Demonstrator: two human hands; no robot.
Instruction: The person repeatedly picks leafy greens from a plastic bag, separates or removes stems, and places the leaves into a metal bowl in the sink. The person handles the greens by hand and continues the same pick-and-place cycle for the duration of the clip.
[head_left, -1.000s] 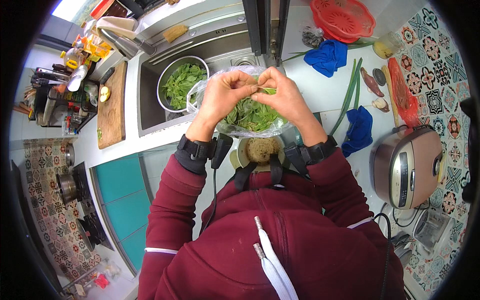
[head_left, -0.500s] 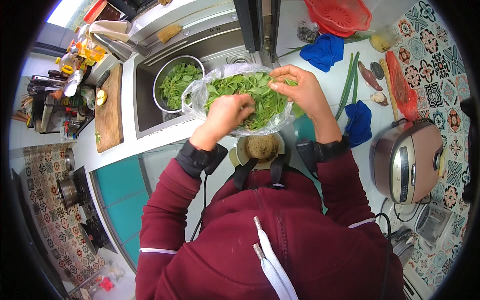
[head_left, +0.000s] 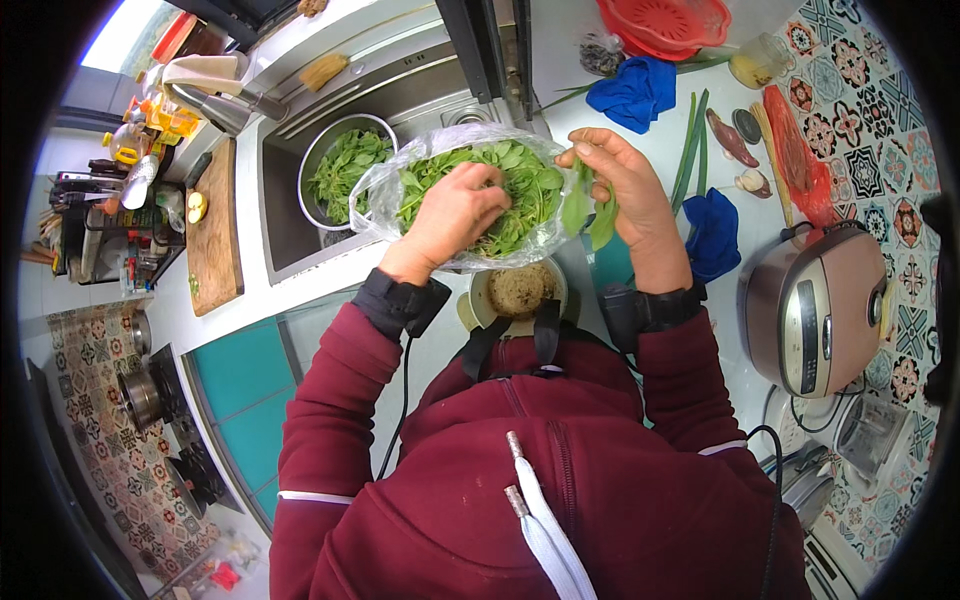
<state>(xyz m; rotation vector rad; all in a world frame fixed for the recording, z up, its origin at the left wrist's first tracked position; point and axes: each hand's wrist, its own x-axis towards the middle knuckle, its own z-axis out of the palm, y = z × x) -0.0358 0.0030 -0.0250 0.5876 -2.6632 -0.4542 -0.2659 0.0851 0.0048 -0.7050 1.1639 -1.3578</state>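
Observation:
A clear plastic bag [head_left: 376, 198] full of leafy greens [head_left: 528, 178] lies open in front of me, beside the sink. My left hand [head_left: 455, 212] is closed, its curled fingers in among those greens; the fingertips are partly hidden. At the bag's right edge, my right hand [head_left: 622, 178] pinches a leafy green sprig [head_left: 577, 207] whose leaves hang down below the fingers. To the left, a round metal bowl [head_left: 306, 178] stands in the sink with more greens [head_left: 350, 165] in it.
Below the bag is a bin [head_left: 517, 290] with brown contents. A wooden cutting board [head_left: 215, 235] with a cut fruit lies left of the sink [head_left: 272, 215]. On the right are blue cloths [head_left: 714, 236], spring onions [head_left: 692, 150], a red basket [head_left: 665, 25] and a rice cooker [head_left: 815, 310].
My right hand has turned and now holds a sprig with its leaves hanging at the bag's edge. My left hand stays in the greens. The whole view has shifted slightly.

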